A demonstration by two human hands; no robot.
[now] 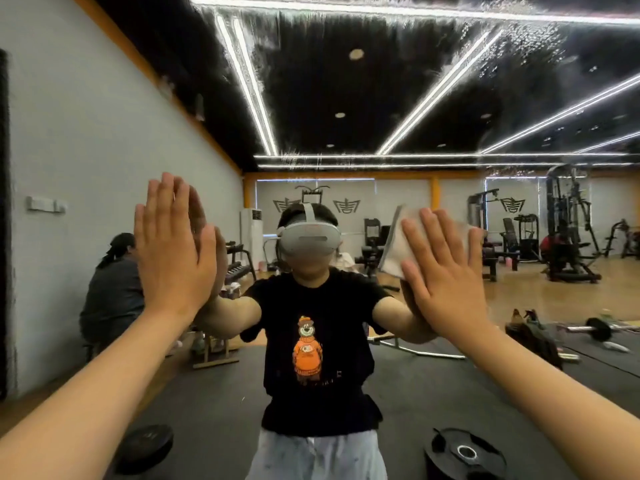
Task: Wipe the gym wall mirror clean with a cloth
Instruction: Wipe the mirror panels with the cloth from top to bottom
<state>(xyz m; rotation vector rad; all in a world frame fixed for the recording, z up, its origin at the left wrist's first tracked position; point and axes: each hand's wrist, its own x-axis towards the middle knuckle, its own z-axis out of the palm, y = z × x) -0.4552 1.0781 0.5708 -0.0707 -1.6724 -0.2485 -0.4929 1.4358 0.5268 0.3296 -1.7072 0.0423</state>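
The wall mirror (398, 98) fills almost the whole view and shows my own reflection in a black T-shirt and a headset. My right hand (446, 271) lies flat, fingers spread, pressing a pale grey cloth (394, 244) against the glass at head height. The cloth sticks out above and to the left of the fingers. My left hand (173, 244) rests flat against the mirror at the same height, fingers together, with nothing in it. The upper part of the glass looks streaked with wet marks.
In the reflection a seated person (110, 292) is at the left by the grey wall. Weight plates (464, 452) lie on the dark mat, a barbell (595, 329) lies at the right, and gym machines (568, 230) stand further back.
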